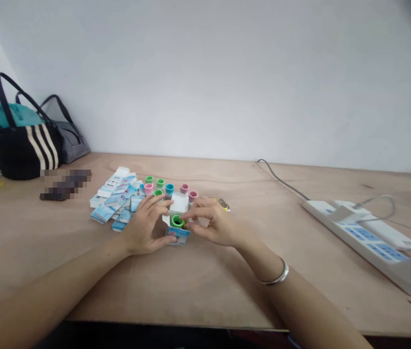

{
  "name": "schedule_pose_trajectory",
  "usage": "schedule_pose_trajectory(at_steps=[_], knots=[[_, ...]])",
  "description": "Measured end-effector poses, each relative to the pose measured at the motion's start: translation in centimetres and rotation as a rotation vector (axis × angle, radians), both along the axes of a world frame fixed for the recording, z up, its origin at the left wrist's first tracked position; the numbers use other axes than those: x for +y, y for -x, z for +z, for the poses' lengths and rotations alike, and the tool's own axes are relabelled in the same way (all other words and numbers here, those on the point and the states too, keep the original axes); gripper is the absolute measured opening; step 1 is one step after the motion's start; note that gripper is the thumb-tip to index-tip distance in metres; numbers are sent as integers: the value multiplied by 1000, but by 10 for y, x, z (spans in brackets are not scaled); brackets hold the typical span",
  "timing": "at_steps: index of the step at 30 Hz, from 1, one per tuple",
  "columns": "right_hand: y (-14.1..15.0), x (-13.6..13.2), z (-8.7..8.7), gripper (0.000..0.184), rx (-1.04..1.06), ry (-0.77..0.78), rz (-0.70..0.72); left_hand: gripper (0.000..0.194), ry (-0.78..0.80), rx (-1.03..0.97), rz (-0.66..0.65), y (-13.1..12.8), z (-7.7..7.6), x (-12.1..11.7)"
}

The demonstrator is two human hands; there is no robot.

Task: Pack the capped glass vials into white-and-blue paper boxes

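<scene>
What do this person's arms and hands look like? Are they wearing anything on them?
The left hand and right hand are bare, with no gloves, and the forearms have no sleeves. A thin silver bangle circles the right wrist.

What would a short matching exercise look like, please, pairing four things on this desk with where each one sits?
Things:
1. silver bangle
2. green-rimmed tube
3. striped black tote bag
4. white power strip

Places:
A. between the left hand and right hand
B. right side of the plywood table
C. on the right wrist
D. far left of the table

Pairs: 1-C, 2-A, 3-D, 4-B
</scene>
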State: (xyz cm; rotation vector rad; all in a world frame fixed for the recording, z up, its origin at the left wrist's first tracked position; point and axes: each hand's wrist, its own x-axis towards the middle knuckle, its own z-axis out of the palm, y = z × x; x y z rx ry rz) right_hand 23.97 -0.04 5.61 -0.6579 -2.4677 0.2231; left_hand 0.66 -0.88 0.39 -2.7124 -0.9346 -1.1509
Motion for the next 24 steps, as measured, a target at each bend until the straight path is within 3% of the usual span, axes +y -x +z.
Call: schedule_pose_trajectory(at_steps=[6,10,15,20,24], knots=[[-8,-7,10,13,-229,-68,-105,51,167,-126,-141,-12,-8,-4],[-7,-9,8,18,-225,-178,-84,44,105,-93,-171,-13,-6,-5],[0,-4,-3,19,-207,-300,-65,41,7,71,-89,-2,5,-3],[-3,1,-7,14,-210,-242,-45,45,-26,280,-8,1,18,-7],[-13,7,-3,12,-199,-125,-29,48,0,351,14,1,19,-10]])
